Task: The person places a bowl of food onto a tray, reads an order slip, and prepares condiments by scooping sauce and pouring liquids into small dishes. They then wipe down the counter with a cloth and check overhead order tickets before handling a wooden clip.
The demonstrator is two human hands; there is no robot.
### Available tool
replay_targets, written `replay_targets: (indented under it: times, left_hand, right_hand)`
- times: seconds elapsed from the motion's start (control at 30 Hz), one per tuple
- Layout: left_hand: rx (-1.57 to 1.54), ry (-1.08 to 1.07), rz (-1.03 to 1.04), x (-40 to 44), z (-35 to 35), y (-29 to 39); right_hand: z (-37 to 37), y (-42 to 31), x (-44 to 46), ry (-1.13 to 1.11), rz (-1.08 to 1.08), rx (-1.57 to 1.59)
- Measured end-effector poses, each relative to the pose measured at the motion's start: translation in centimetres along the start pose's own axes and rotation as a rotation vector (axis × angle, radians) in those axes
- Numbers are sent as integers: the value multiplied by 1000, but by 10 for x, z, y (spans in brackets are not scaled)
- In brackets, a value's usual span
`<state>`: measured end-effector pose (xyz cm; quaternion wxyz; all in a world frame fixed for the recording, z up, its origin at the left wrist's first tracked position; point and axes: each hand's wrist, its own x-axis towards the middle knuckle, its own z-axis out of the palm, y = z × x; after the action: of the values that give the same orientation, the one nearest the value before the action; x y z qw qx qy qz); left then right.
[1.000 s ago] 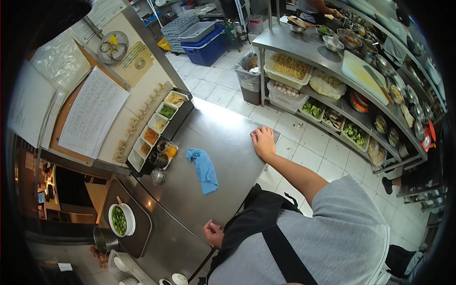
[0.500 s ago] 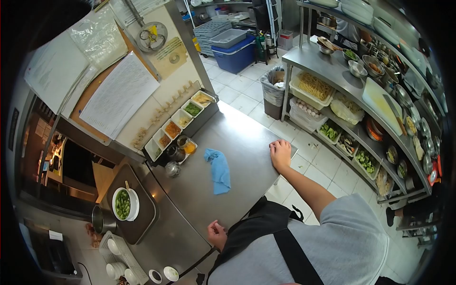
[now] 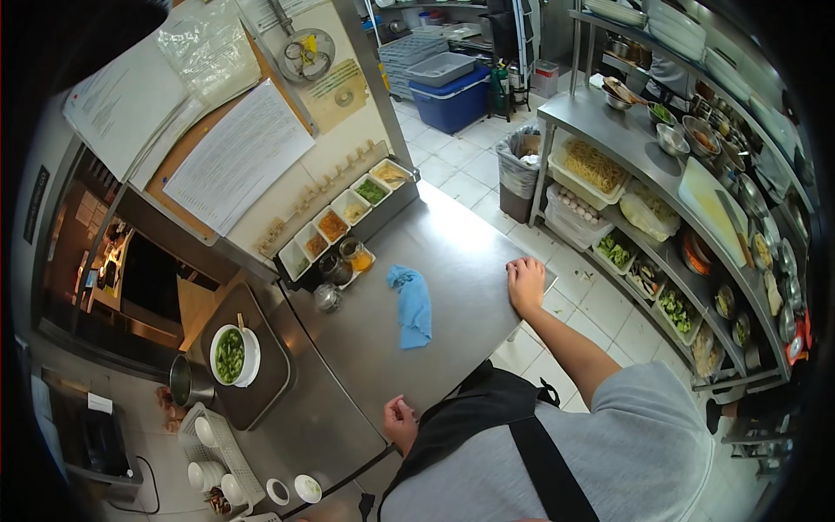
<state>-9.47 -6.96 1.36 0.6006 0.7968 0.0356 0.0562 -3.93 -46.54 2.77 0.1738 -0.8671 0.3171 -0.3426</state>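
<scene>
My right hand (image 3: 526, 284) lies palm down at the edge of the steel table (image 3: 461, 252), near its right corner, fingers laid flat over the surface. My left hand (image 3: 401, 422) is close to the front of my black apron (image 3: 474, 418), its fingers loosely curled and nothing visible in them. A crumpled blue cloth (image 3: 412, 309) lies on the table between the two hands, touching neither. Left of it, a white bowl of green vegetables (image 3: 230, 358) stands on a brown tray (image 3: 271, 383).
Containers of chopped toppings (image 3: 333, 226) line the table's back, beside small jars (image 3: 335, 268). A basket (image 3: 235, 465) of white cups is at lower left. To the right, a steel shelf unit (image 3: 600, 117) holds noodles, eggs, vegetables and a cutting board (image 3: 706, 200). A lined bin (image 3: 519, 170) stands beside it.
The view has shifted slightly, so the table and shelves appear a little further right. Both hands and the cloth keep their places relative to the table.
</scene>
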Motion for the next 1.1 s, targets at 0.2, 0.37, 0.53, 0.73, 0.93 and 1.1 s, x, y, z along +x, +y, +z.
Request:
replay_targets:
  times: [0.2,0.37,0.53,0.73,0.93,1.1]
  left_hand:
    - [1,-6,-20,0,0,2]
    - [30,-17,-69,-2,1,7]
    - [91,-30,-64,0,-1,-13]
    - [150,47,31,-1,-3,13]
    - [162,41,53,0,-10,25]
    - [149,16,18,-1,-9,26]
  right_hand:
    - [0,0,0,-32,24,14]
    - [0,0,1,-51,29,-27]
    - [5,6,4,-64,-26,-27]
    - [6,7,3,-68,-105,-109]
    - [11,15,1,-146,-91,-163]
    - [8,12,2,-158,-90,-183]
